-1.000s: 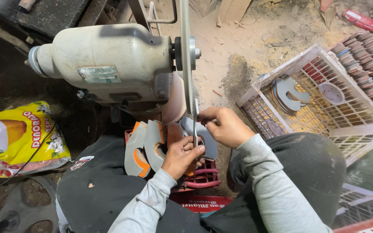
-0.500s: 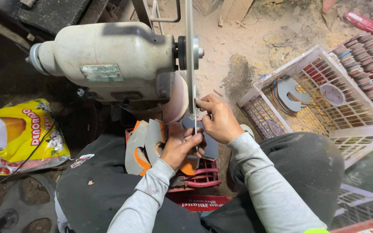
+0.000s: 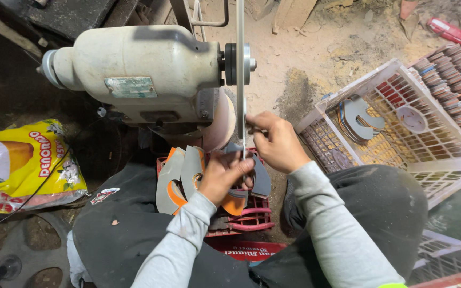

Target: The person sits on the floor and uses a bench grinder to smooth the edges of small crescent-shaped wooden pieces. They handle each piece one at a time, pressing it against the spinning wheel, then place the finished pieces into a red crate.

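The person is sitting at a cream-coloured motor machine point(image 3: 134, 74) with a thin vertical belt point(image 3: 240, 64). The left hand point(image 3: 222, 173) is closing its fingers around a grey curved cut-out piece point(image 3: 260, 176), holding it just beside the belt, above a red crate point(image 3: 241, 221) of grey and orange pieces. The right hand point(image 3: 278, 144) is pinching the same piece's upper edge at the belt, fingers curled tight. A white plastic basket point(image 3: 444, 176) holding more grey pieces is standing to the right on the dusty floor.
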